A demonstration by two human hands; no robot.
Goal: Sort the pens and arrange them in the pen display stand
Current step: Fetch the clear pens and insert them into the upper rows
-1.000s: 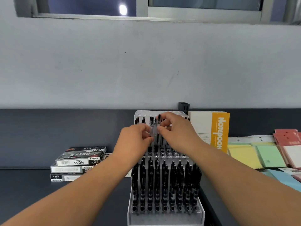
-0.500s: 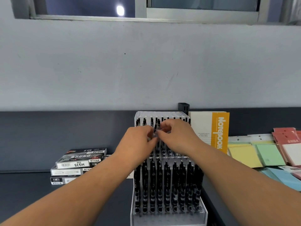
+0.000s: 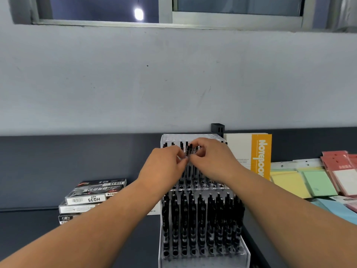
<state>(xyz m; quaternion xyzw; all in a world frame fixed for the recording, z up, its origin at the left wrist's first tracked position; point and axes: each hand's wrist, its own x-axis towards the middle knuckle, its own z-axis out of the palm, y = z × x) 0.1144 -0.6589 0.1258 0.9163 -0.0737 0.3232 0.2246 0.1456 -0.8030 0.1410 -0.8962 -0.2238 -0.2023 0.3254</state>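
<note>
Clear acrylic pen display stand (image 3: 204, 262) toward the worktop's (image 3: 29, 238) front, lower tier packed with black pens (image 3: 201, 219), too crowded to count. Over the upper tier, left hand (image 3: 164, 169) and right hand (image 3: 214, 161), fingertips meeting, both pinching one pen (image 3: 189, 149), lower and closer than a second ago. Three stacked boxes (image 3: 90, 198) at left; one notebook (image 3: 260, 155) at back right.

Black pens (image 3: 201, 219) upright (clear stand (image 3: 245, 254))
</note>
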